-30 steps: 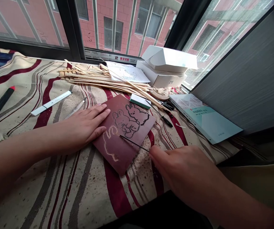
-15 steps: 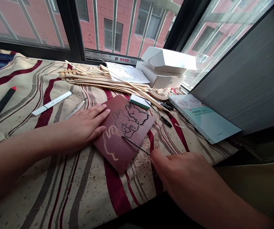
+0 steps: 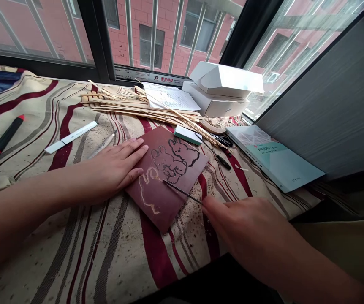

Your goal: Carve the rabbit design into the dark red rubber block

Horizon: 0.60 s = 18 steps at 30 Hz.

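A reddish-brown board (image 3: 175, 207) lies on the striped cloth, with rabbit-like figures on it: two in dark lines and a pale carved outline at the lower left. My left hand (image 3: 118, 162) rests flat on the board's left edge, fingers stretched out. My right hand (image 3: 232, 219) is closed around a thin metal carving tool (image 3: 183, 193), its handle hidden in the fist. The tool's tip touches the board, or nearly so, just right of the pale outline.
Behind the board lie an eraser (image 3: 188, 135), thin wooden sticks (image 3: 131, 105), a sketched paper (image 3: 171, 98) and a white box (image 3: 223, 103). A book (image 3: 277, 160) and a black-handled tool (image 3: 223, 161) are at right. At left are a black marker (image 3: 6, 137) and a white stick (image 3: 71, 137). Crumbs dot the cloth.
The whole view has shifted very slightly, with things a little further right. Both hands and the tool stay in nearly the same place on the board.
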{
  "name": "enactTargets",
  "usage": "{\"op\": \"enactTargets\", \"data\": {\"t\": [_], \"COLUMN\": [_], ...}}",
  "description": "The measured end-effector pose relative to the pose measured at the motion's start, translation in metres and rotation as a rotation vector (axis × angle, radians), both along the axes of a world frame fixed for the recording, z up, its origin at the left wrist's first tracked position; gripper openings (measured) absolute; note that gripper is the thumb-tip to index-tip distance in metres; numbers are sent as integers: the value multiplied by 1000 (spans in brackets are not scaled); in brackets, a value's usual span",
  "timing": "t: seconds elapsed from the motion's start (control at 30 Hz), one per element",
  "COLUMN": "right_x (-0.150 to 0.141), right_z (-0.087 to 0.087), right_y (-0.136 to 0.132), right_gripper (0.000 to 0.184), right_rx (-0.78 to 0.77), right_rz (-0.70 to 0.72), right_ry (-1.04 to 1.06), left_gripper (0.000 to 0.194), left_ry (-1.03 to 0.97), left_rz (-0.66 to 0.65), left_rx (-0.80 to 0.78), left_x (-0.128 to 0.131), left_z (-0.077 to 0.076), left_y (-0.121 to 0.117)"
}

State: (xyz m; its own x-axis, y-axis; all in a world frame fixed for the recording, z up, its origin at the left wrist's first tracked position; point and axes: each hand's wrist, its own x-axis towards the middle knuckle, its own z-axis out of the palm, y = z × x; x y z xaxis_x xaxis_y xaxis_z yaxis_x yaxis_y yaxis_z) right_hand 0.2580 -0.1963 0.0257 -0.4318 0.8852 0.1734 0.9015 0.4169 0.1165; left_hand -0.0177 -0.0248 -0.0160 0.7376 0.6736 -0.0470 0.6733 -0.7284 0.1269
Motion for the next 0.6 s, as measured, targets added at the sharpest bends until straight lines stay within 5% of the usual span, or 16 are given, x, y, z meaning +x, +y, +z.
{"op": "enactTargets", "data": {"t": [0.6], "right_x": [-7], "right_z": [2], "right_y": [-4], "right_gripper": [17], "right_rx": [-52], "right_rz": [-51], "right_ry": [-11], "left_gripper": [80], "left_ry": [11], "left_rz": [32], "left_rx": [-13], "left_x": [4], "left_z": [4], "left_y": [-4]}}
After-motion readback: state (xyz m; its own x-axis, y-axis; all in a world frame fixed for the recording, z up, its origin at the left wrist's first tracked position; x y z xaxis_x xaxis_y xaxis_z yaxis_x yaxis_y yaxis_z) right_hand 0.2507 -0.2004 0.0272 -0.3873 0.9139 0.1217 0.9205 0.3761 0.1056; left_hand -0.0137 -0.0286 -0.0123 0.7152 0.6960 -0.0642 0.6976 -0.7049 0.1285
